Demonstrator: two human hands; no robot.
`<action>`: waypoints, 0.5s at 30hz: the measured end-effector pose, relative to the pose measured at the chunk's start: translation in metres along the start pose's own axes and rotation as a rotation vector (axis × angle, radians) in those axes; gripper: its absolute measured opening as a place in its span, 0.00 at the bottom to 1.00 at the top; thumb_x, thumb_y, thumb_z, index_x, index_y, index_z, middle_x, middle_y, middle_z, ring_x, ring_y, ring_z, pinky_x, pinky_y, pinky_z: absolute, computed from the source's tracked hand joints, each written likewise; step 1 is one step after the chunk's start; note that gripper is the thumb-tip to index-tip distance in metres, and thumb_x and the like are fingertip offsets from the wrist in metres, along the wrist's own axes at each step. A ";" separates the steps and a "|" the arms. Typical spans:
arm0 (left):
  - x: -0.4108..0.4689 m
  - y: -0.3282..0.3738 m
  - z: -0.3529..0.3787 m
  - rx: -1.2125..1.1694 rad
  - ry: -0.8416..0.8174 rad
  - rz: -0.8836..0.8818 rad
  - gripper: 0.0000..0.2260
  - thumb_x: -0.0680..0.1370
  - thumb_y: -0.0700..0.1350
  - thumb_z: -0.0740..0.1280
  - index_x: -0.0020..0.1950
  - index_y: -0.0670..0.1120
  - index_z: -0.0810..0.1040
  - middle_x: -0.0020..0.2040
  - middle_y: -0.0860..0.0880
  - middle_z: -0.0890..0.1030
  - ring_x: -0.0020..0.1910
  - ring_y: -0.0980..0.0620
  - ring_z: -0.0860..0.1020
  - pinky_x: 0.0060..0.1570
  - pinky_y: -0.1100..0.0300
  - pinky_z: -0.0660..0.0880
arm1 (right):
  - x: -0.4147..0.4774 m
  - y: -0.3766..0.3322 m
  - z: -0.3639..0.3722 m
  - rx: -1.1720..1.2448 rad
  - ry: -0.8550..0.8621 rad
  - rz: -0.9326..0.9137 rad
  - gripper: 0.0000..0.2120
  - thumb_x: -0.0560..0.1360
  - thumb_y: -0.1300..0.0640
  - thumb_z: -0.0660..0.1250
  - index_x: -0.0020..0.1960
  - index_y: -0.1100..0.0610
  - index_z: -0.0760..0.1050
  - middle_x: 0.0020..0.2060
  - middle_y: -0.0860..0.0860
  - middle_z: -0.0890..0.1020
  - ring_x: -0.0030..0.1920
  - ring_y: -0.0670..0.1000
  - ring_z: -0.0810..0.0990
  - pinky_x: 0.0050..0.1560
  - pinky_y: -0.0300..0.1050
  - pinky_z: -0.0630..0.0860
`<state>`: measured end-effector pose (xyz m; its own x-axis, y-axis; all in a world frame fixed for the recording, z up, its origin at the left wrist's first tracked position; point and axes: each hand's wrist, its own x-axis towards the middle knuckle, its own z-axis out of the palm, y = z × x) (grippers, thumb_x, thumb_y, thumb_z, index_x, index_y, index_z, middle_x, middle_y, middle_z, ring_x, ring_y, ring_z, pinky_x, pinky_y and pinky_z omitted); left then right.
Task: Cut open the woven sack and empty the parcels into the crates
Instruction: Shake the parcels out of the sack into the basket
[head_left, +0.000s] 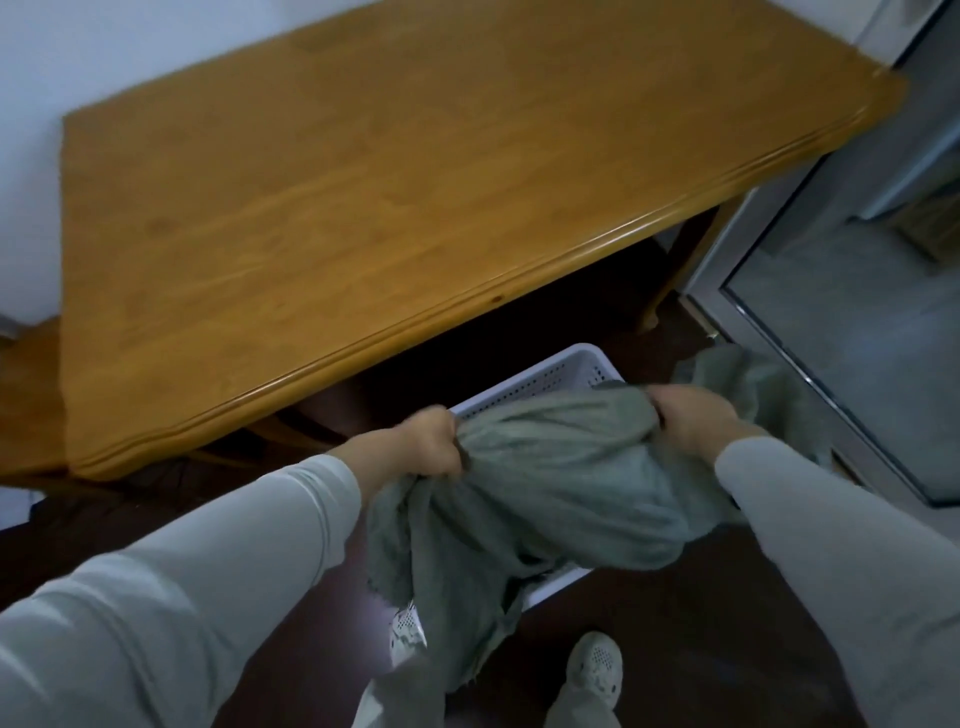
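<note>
**Head view.** The woven sack (545, 478), grey-green and bulging, hung over the white perforated crate (535, 375). The crate stood on the dark floor (701, 613) just in front of the table's (363, 208) near edge, toward its right corner.

The left hand (428, 441) was clenched in a fist around a gathered bunch of cloth at the sack's left end. The right hand (693, 415) gripped a second bunch at the right end, its fingers curled into the fabric. Between the 2 grips the cloth sagged in soft folds, and a frayed loose end trailed down past the crate's near rim.

The sack looked limp and without stiffness. Its rounded belly suggested a load inside, probably of moderate weight. Bunched fabric at the ends seemed the surest hold, since a flat stretch of weave could slip.

Only 1 crate was in view. The sack hid its interior, and no parcel could be seen.
</note>
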<state>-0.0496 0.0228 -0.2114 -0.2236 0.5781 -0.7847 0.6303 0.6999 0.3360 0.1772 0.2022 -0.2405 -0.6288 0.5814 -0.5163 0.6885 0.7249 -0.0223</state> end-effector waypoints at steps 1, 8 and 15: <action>0.000 0.000 -0.006 -0.025 0.109 0.009 0.20 0.69 0.42 0.74 0.59 0.40 0.79 0.56 0.44 0.82 0.57 0.45 0.79 0.55 0.52 0.78 | -0.004 0.007 -0.016 0.059 0.054 0.035 0.10 0.72 0.53 0.64 0.52 0.52 0.71 0.56 0.56 0.78 0.57 0.59 0.77 0.56 0.52 0.76; -0.016 0.020 -0.016 -0.043 0.274 -0.024 0.13 0.75 0.53 0.66 0.58 0.51 0.78 0.47 0.49 0.80 0.51 0.46 0.79 0.55 0.52 0.76 | -0.042 0.003 -0.108 0.344 0.544 0.130 0.04 0.72 0.62 0.60 0.44 0.56 0.66 0.42 0.55 0.72 0.46 0.59 0.75 0.43 0.49 0.69; -0.027 0.033 0.002 -0.087 0.241 0.032 0.24 0.70 0.48 0.74 0.64 0.44 0.75 0.62 0.45 0.78 0.62 0.44 0.75 0.57 0.56 0.72 | -0.072 -0.019 -0.133 0.543 0.701 0.043 0.07 0.71 0.63 0.62 0.49 0.58 0.74 0.46 0.55 0.80 0.48 0.54 0.77 0.50 0.49 0.74</action>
<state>-0.0218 0.0294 -0.1802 -0.3817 0.6768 -0.6295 0.5762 0.7067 0.4105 0.1618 0.1955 -0.0893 -0.5527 0.8256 0.1134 0.6807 0.5258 -0.5101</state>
